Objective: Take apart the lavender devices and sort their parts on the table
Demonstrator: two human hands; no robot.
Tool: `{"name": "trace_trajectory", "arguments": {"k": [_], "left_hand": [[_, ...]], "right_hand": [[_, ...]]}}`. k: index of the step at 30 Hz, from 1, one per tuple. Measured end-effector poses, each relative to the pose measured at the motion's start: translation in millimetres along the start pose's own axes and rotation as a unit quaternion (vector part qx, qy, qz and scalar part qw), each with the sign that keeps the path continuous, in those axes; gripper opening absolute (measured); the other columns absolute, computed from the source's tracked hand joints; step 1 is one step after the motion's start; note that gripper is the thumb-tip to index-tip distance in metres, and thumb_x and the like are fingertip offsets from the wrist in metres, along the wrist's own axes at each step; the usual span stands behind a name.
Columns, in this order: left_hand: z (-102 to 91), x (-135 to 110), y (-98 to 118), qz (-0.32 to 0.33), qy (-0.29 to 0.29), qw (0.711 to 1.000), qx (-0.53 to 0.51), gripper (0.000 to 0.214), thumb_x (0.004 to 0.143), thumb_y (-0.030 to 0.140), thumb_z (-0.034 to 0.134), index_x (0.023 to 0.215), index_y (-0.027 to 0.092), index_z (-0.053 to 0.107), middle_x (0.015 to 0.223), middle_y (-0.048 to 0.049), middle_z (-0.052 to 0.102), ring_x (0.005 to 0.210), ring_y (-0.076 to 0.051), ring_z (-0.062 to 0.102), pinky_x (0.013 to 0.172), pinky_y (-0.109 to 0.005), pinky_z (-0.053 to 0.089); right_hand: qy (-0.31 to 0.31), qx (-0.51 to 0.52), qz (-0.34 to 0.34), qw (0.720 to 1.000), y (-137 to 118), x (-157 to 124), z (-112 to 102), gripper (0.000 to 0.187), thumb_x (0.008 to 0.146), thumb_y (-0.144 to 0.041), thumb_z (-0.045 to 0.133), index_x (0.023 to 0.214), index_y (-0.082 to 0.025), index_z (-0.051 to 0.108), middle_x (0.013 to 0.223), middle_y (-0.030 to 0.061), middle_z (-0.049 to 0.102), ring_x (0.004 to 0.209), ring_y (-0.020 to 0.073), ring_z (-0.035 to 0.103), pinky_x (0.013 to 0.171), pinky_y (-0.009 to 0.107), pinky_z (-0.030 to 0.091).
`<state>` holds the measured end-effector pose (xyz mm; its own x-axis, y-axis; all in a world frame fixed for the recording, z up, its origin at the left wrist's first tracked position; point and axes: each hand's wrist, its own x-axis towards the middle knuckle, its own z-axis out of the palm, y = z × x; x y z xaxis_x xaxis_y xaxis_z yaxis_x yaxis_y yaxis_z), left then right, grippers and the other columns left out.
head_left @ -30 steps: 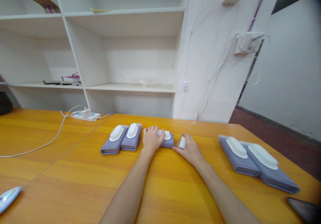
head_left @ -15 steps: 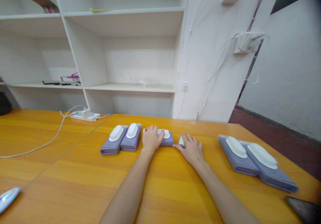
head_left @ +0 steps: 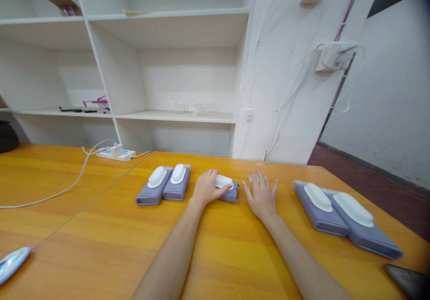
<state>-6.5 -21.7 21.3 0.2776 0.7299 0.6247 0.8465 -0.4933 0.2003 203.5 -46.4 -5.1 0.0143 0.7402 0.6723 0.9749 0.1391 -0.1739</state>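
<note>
My left hand [head_left: 205, 188] is closed on the left end of a grey-purple pack [head_left: 230, 196], its thumb along the near side. A white oval piece [head_left: 223, 181] lies on top of this pack, partly covered by the hand. To the right, my right hand [head_left: 262, 197] is open with its fingers spread, low over the table and apart from the pack. A bit of something small and white [head_left: 250, 180] shows by its thumb and forefinger; the rest is hidden. Left of my left hand lie two similar packs, a nearer one [head_left: 151, 195] and a farther one [head_left: 177, 189], each with a white oval piece on top.
Two more purple packs [head_left: 331, 221] with white ovals lie side by side at the right. A dark phone [head_left: 408, 280] is at the lower right edge. A power strip [head_left: 126, 155] with a white cable, and a glowing mouse-like device [head_left: 13, 264], are left. Shelves [head_left: 174, 116] stand behind the table.
The held pack has turned, its right end swinging toward me and slightly right. My right hand has shifted a little right and its fingers have spread; the small white thing is now mostly hidden.
</note>
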Motion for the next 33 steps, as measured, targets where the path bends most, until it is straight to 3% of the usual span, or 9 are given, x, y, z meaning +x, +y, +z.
{"name": "trace_trajectory", "arguments": {"k": [3,6,13,20,23,27,29,33], "left_hand": [[1.8,0,2,-0.008,0.022,1.0,-0.003,0.046,0.085,0.058,0.044,0.11,0.019,0.05,0.102,-0.0088,0.06,0.098,-0.023,0.056,0.086,-0.032,0.04],[1.9,2,4,-0.026,0.046,0.998,0.024,0.041,0.089,0.052,0.041,0.109,0.019,0.052,0.104,-0.0102,0.059,0.101,-0.024,0.053,0.089,-0.035,0.037],[4.6,3,5,-0.088,0.054,0.994,0.045,0.048,0.087,0.058,0.039,0.107,0.017,0.053,0.103,-0.0112,0.058,0.101,-0.026,0.052,0.089,-0.038,0.036],[8.5,-2,4,-0.071,-0.016,0.996,-0.049,0.083,0.065,0.077,0.052,0.123,0.017,0.045,0.12,-0.0137,0.053,0.114,-0.032,0.048,0.098,-0.044,0.033],[13.7,-1,4,-0.081,-0.028,0.993,-0.085,0.106,0.056,0.08,0.057,0.136,0.016,0.03,0.138,-0.0168,0.04,0.13,-0.036,0.033,0.106,-0.047,0.025],[23.2,1,4,-0.14,-0.042,0.983,-0.112,0.119,0.052,0.077,0.062,0.142,0.015,0.016,0.147,-0.0185,0.025,0.138,-0.039,0.012,0.109,-0.05,0.017],[26.0,1,4,-0.155,-0.043,0.979,-0.122,0.121,0.05,0.074,0.066,0.142,0.016,0.014,0.147,-0.0193,0.024,0.138,-0.04,0.012,0.108,-0.052,0.016],[25.0,0,5,-0.142,-0.025,0.979,-0.148,0.118,0.049,0.068,0.07,0.141,0.018,0.017,0.142,-0.0183,0.032,0.133,-0.038,0.026,0.106,-0.05,0.023]], "right_hand": [[-0.048,0.072,-0.115,0.99,-11,-1,-10,0.062,0.088,-0.051,0.042,0.139,-0.017,0.034,0.14,0.0135,0.042,0.131,0.0284,0.033,0.11,0.055,0.009],[-0.108,0.123,-0.165,0.973,-22,-4,-12,0.069,0.082,-0.053,0.051,0.139,-0.018,0.033,0.135,0.012,0.047,0.125,0.0282,0.04,0.11,0.051,0.016],[-0.111,0.128,-0.125,0.978,-25,-5,-10,0.07,0.076,-0.051,0.059,0.134,-0.016,0.041,0.114,0.0138,0.057,0.105,0.03,0.051,0.093,0.044,0.039],[-0.098,0.106,-0.103,0.984,-28,-6,-10,0.078,0.073,-0.051,0.062,0.136,-0.013,0.037,0.107,0.0138,0.055,0.1,0.0299,0.05,0.09,0.044,0.04],[-0.091,0.092,-0.092,0.987,-31,-7,-11,0.078,0.073,-0.051,0.062,0.137,-0.014,0.035,0.104,0.0134,0.054,0.098,0.0301,0.05,0.089,0.044,0.04],[-0.076,0.079,-0.095,0.989,-34,-7,-13,0.078,0.073,-0.05,0.063,0.137,-0.015,0.036,0.1,0.0125,0.054,0.095,0.0302,0.05,0.086,0.045,0.041],[-0.067,0.071,-0.104,0.99,-35,-7,-14,0.077,0.072,-0.048,0.065,0.137,-0.016,0.037,0.099,0.0116,0.054,0.093,0.0297,0.05,0.085,0.045,0.042],[-0.043,0.062,-0.127,0.989,-35,-6,-16,0.074,0.073,-0.041,0.065,0.137,-0.019,0.037,0.097,0.0107,0.052,0.091,0.029,0.05,0.083,0.044,0.043]]}}
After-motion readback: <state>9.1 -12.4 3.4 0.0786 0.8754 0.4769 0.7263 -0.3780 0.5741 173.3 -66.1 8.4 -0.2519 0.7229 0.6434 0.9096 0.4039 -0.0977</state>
